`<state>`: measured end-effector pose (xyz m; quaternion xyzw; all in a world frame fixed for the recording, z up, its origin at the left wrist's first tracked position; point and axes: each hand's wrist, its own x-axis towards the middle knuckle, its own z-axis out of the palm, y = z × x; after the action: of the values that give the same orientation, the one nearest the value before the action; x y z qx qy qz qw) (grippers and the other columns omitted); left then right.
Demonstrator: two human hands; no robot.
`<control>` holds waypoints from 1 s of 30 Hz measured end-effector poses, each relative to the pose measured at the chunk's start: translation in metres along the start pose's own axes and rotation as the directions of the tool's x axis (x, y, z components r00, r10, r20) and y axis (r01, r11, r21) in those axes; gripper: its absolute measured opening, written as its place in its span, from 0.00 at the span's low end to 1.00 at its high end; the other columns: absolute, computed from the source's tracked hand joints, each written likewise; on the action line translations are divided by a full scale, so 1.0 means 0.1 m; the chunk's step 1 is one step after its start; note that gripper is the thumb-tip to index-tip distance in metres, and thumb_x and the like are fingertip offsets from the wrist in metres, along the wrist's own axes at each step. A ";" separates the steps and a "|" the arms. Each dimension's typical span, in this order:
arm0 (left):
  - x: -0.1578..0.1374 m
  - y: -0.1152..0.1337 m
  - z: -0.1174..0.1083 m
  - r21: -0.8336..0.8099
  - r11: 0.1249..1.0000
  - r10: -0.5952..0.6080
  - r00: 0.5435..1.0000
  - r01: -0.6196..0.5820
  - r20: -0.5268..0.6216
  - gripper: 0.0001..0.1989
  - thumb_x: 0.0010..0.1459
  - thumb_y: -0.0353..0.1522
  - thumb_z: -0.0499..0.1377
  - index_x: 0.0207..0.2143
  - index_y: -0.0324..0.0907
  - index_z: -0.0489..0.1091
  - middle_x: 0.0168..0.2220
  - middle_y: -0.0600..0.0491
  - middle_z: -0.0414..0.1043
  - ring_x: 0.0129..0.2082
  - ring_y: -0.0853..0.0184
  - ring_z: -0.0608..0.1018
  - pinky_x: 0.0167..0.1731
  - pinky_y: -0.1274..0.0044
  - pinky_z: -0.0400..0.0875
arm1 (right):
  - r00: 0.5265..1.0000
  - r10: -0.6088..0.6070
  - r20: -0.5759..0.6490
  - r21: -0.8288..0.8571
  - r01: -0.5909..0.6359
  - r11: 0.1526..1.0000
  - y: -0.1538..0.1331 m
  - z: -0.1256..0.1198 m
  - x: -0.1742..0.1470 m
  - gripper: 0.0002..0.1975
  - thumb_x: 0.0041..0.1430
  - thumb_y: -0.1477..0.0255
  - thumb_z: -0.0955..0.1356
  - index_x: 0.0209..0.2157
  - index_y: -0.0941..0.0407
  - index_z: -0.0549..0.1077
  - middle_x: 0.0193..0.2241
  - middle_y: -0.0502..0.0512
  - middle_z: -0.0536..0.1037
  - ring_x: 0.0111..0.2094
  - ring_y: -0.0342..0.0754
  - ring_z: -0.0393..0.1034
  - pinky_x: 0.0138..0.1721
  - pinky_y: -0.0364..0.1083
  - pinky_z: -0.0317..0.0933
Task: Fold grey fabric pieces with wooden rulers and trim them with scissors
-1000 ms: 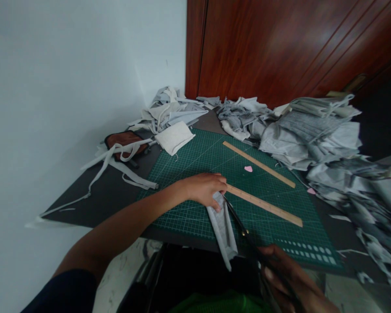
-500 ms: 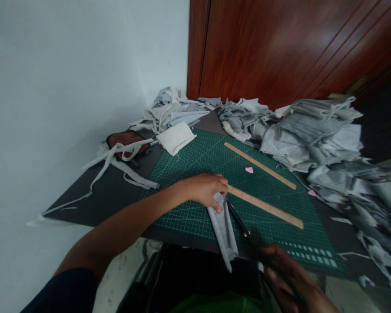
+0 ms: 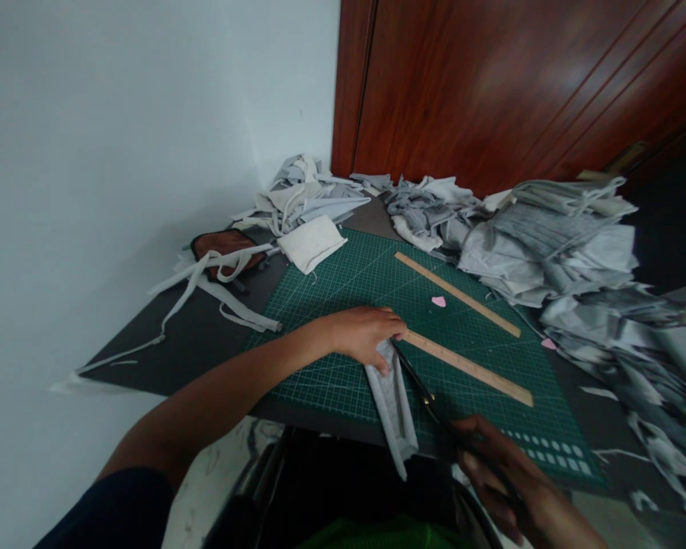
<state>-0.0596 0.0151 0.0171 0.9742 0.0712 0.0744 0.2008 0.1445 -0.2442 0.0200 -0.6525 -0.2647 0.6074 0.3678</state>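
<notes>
My left hand (image 3: 371, 335) pinches the top of a folded grey cloth strip (image 3: 394, 404) on the green cutting mat (image 3: 331, 381). The strip hangs down over the table's front edge. In my right hand (image 3: 503, 465) is a pair of black scissors (image 3: 423, 389), its fingers around the handles. The blades lie along the strip's right side, with their tips close to my left fingers. A wooden ruler (image 3: 469, 368) starts beside my left fingertips and slants away to the right.
Another wooden ruler (image 3: 457, 293) and a small pink piece (image 3: 438, 302) lie on the mat. Grey fabric heaps (image 3: 554, 236) line the back and right. A folded cream cloth (image 3: 312, 242), a brown pouch (image 3: 222, 250) and loose strips (image 3: 234, 305) lie left, near the wall.
My right hand has shifted slightly up, and its scissors look more closed, with the blades nearer the strip's upper end. My left hand keeps its hold on the cloth.
</notes>
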 end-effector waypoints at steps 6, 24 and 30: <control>0.00 0.00 0.00 0.022 1.000 -0.007 1.000 0.007 0.004 0.23 0.48 0.35 0.75 0.41 0.43 0.67 0.43 0.50 0.73 0.45 0.60 0.74 0.45 0.73 0.67 | 0.999 0.014 -0.037 -0.042 -0.016 0.999 -0.02 0.04 -0.03 0.32 0.51 0.49 0.77 0.50 0.52 0.68 0.22 0.39 0.66 0.15 0.34 0.48 0.14 0.36 0.44; 0.00 -0.05 -0.03 0.102 0.995 -0.011 0.999 0.014 -0.031 0.24 0.44 0.45 0.77 0.28 0.43 0.68 0.35 0.55 0.72 0.39 0.63 0.74 0.38 0.74 0.63 | 0.998 0.056 -0.018 0.067 -0.055 0.996 0.03 0.09 -0.05 0.33 0.49 0.48 0.78 0.48 0.52 0.67 0.18 0.36 0.59 0.15 0.35 0.48 0.15 0.35 0.44; -0.01 -0.07 -0.02 0.097 0.995 -0.012 0.999 0.016 -0.037 0.23 0.43 0.46 0.77 0.31 0.43 0.72 0.37 0.54 0.75 0.41 0.61 0.74 0.40 0.73 0.63 | 0.998 0.065 -0.019 0.041 -0.064 0.997 0.03 0.08 -0.05 0.35 0.49 0.47 0.77 0.50 0.52 0.67 0.18 0.36 0.59 0.15 0.35 0.47 0.15 0.36 0.43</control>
<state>-0.0614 0.0221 0.0161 0.9808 0.0851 0.0872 0.1522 0.1355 -0.2486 0.0209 -0.6591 -0.2273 0.6178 0.3637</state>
